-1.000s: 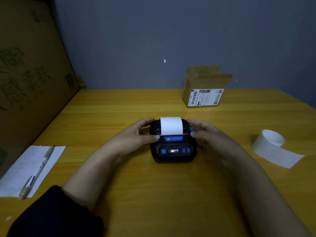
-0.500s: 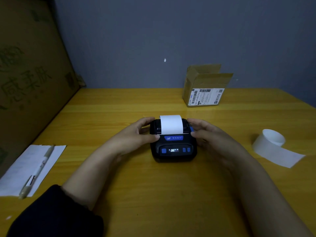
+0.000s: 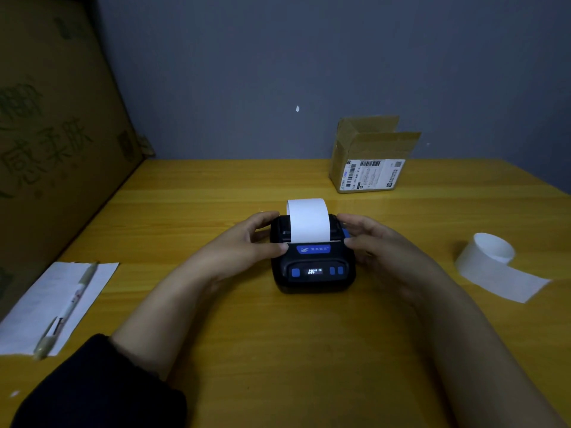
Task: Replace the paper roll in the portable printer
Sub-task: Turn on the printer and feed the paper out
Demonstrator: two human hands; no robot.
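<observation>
A small black portable printer (image 3: pixel 312 267) with blue buttons and a lit display sits mid-table. A white paper strip (image 3: pixel 308 220) stands up out of its slot and curls back. My left hand (image 3: pixel 247 242) grips the printer's left side, thumb on the lid's front edge. On the printer's right side rests my right hand (image 3: pixel 378 245), its fingers by the blue side latch. A second paper roll (image 3: pixel 491 257), partly unrolled, lies on the table to the right.
An open cardboard box (image 3: pixel 367 159) with a shipping label stands at the back right. A sheet of paper (image 3: pixel 34 307) with a pen (image 3: pixel 66 307) on it lies front left. A large cardboard panel (image 3: pixel 55 125) leans along the left edge.
The paper strip has fed further out of the printer's slot and stands taller. The display text has changed. Both hands stay on the printer.
</observation>
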